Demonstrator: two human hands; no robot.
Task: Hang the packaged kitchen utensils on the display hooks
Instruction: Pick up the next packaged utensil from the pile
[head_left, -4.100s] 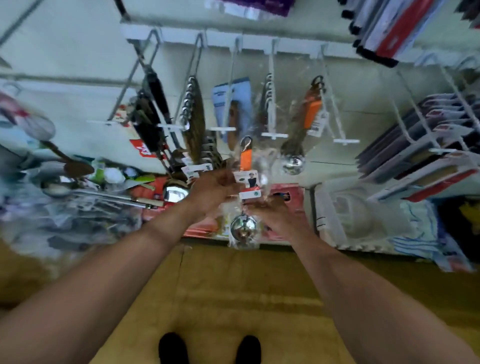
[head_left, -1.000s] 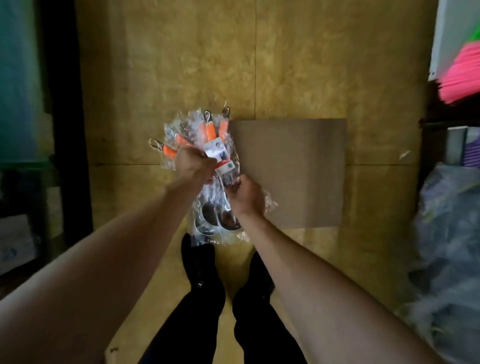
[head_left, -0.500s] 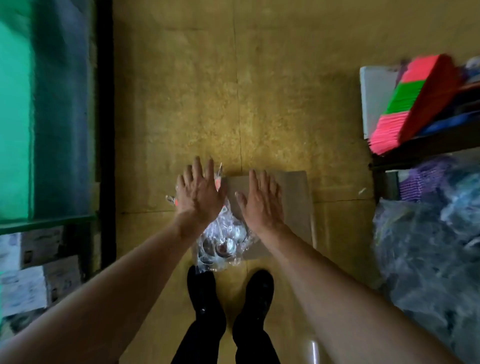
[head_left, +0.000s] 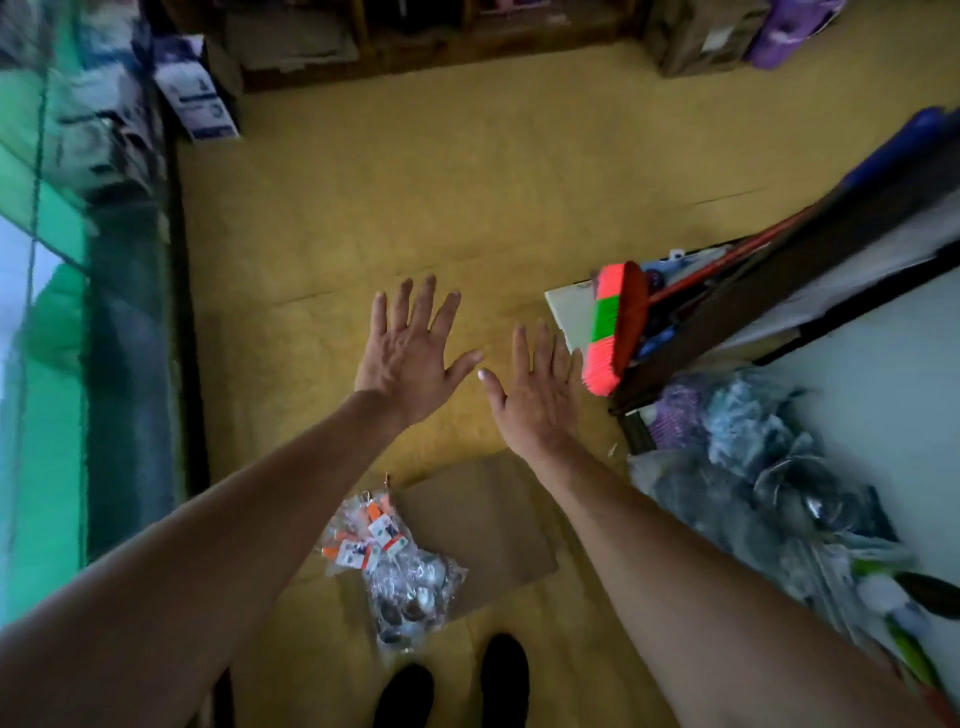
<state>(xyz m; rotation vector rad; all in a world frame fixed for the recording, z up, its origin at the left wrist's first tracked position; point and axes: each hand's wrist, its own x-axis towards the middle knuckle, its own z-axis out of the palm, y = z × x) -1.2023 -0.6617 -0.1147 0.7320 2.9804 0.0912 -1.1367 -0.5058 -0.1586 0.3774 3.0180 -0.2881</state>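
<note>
Left hand (head_left: 410, 353) and right hand (head_left: 535, 395) both flat, fingers spread, holding nothing. Packaged utensil bundle (head_left: 395, 561) lay on floor near feet, overlapping left edge of cardboard sheet (head_left: 483, 514). No hooks in sight. Best bet: lift one pack by orange handle end, not whole slippery bundle.
</note>
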